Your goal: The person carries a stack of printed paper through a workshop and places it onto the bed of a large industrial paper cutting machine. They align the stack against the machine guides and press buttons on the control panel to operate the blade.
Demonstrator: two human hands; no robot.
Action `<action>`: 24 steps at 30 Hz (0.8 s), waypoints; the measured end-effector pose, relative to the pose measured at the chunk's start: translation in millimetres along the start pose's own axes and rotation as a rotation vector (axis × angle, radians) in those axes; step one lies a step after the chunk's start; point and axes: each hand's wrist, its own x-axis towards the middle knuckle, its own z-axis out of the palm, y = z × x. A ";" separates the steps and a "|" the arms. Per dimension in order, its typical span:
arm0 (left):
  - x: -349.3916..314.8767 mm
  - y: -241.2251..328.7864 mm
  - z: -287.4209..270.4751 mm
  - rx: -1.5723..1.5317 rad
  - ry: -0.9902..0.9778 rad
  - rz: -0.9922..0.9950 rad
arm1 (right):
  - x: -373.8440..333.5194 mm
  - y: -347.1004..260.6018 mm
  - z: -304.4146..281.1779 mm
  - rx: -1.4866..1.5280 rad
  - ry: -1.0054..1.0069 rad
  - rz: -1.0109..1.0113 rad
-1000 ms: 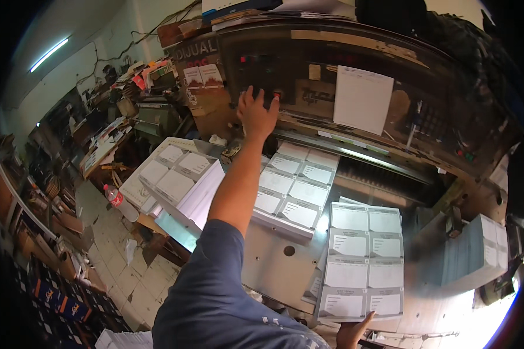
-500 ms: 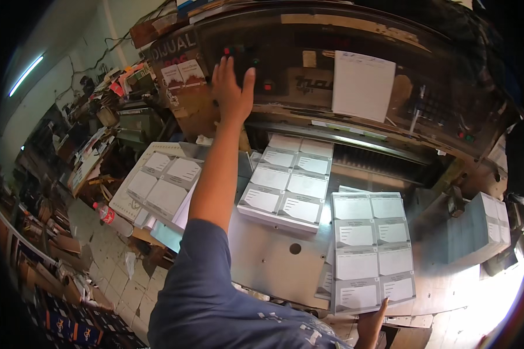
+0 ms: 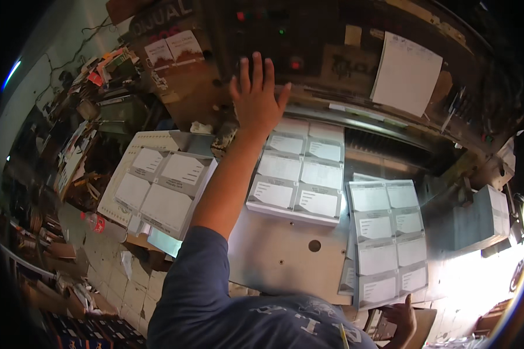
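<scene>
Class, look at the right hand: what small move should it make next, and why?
Probably the right hand should steady the near edge of the stack beside it: the hand is open at that edge, and the stack lies askew, with other sheets jutting out along its left side.

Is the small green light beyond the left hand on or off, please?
On: the green light glows brightly against the dark panel, beyond the left hand.

Dark machine (image 3: 317,29) cut off at top, smallest sheet print (image 3: 367,225) illegible
</scene>
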 end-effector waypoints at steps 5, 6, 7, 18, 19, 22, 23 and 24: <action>10.5 -6.7 -22.2 0.144 -0.011 0.060 | -50.7 -50.2 -26.7 -0.117 0.396 -0.648; 17.2 0.4 -34.9 0.146 -0.033 0.081 | -63.3 -79.5 0.6 0.020 0.436 -0.784; 21.7 5.5 -44.0 0.115 -0.088 0.092 | -74.8 -115.8 41.8 0.162 0.463 -0.923; -70.3 9.2 -104.1 -0.319 -0.115 -0.207 | 36.9 -250.8 300.5 -0.852 -0.259 -1.137; -101.5 9.0 -115.1 -0.421 -0.160 -0.266 | 39.7 -248.5 307.5 -0.883 -0.279 -1.169; -224.5 29.3 -130.3 -0.474 -0.373 -0.839 | 38.1 -241.2 323.4 -0.895 -0.353 -1.108; -252.3 42.7 -130.8 -0.564 -0.378 -1.067 | 40.6 -240.7 324.9 -0.889 -0.359 -1.101; -266.3 61.4 -135.0 -0.619 -0.393 -1.305 | 43.7 -237.3 327.0 -0.901 -0.354 -1.155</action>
